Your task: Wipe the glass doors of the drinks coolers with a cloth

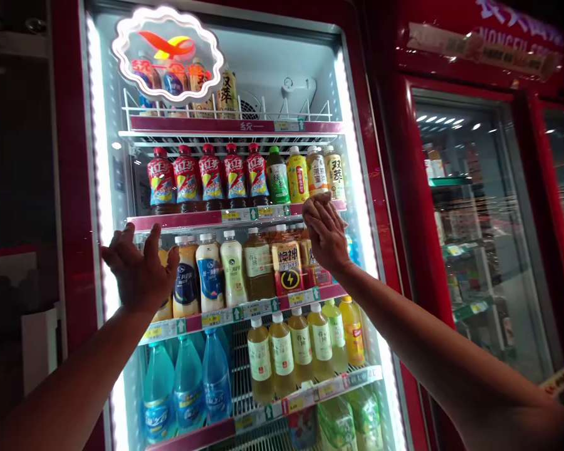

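Observation:
A tall drinks fridge with a glass door [272,56] and a red frame stands in front of me. My right hand [326,232] presses a crumpled beige-brown cloth [318,199] against the glass, over the right part of the door at the second shelf's edge. On the left side my left hand [141,266] is raised with its fingers spread, holding nothing. It is at or close to the glass; whether it touches cannot be made out. Behind the glass, red-capped tea bottles [209,178] line the second shelf.
White-capped milk tea bottles [210,269] fill the third shelf, and blue bottles [188,382] stand lower left. A glowing scalloped sign [169,53] is at the top left of the door. Another red fridge [479,250] stands to the right.

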The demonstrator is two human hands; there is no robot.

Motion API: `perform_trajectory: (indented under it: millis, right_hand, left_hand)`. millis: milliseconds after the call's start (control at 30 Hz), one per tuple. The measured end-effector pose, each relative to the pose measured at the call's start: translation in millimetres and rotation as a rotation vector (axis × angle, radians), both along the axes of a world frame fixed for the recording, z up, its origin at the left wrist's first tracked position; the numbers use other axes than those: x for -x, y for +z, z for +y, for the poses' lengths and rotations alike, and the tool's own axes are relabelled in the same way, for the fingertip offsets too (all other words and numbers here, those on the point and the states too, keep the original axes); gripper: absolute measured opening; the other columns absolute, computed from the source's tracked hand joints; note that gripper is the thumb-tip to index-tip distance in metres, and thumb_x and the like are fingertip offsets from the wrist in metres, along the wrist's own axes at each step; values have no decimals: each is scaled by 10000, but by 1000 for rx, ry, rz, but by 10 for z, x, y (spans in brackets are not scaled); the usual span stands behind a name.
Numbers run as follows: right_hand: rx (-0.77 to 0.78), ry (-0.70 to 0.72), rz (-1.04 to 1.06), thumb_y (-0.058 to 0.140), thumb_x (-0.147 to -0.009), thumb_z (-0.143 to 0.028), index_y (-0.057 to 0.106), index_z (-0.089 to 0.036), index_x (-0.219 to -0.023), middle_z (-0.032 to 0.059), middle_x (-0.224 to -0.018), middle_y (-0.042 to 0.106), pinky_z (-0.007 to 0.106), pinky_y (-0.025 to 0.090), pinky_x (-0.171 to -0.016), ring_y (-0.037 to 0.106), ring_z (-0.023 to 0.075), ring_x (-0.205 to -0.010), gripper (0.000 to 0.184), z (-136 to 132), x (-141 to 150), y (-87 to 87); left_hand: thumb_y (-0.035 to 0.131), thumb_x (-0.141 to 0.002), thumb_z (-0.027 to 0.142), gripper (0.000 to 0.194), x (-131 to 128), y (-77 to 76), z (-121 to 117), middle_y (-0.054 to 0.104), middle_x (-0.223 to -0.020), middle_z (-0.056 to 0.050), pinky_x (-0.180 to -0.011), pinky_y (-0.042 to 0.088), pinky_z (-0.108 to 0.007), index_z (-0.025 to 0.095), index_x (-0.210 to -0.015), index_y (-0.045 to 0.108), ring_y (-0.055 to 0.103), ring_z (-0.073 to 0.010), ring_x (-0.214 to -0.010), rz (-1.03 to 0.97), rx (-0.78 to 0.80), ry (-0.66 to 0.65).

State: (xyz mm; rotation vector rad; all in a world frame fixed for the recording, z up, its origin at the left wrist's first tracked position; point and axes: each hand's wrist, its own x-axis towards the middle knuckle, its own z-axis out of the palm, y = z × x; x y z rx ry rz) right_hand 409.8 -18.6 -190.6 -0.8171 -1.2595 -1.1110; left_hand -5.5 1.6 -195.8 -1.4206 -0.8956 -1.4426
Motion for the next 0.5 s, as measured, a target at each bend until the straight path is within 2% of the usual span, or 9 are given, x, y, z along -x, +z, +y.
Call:
perform_trajectory:
  millis: [133,200,267,367,500]
  right_hand:
    - [-55,65,1,523,-1013,-335,769,-311,-1130,13,-1448,639,545,447,-1200,494,266,-1450,273,32,57,74]
    - [-87,81,17,524,-1014,-323,769,-306,-1129,21,-1442,641,546,449,-1201,523,264,-1421,271,37,116,92]
    - [-72,65,-5,482,-1026,-293,742,-347,-1196,-7,-1485,603,549,428,-1219,496,254,-1446,315,31,205,81]
    - [27,24,-91,435,-1034,-271,644,-439,-1347,-66,-1547,534,552,383,-1253,417,240,-1507,412,13,303,59]
    - [57,3,-73,428,-1042,-298,501,-457,-1489,-72,-1595,476,596,320,-1276,342,261,-1548,480,34,362,80]
  left_hand:
    - [517,-974,448,632,-1,-2,-7,248,-1656,-243,-1222,119,-708,164,-1536,467,192,-455,-1551,-14,22,-29]
    - [525,-970,446,622,1,-6,0,251,-1658,-234,-1221,121,-706,182,-1531,470,194,-444,-1554,-16,20,-31]
    - [537,-963,441,616,6,-10,9,262,-1653,-233,-1225,120,-697,187,-1522,478,199,-437,-1555,-18,15,-31]
    - [540,-956,439,604,9,-12,12,280,-1646,-217,-1230,115,-688,205,-1510,487,198,-434,-1555,-25,12,-39]
    - [550,-950,436,604,-5,-5,-13,300,-1637,-203,-1223,115,-694,226,-1512,482,202,-437,-1548,-31,24,-66]
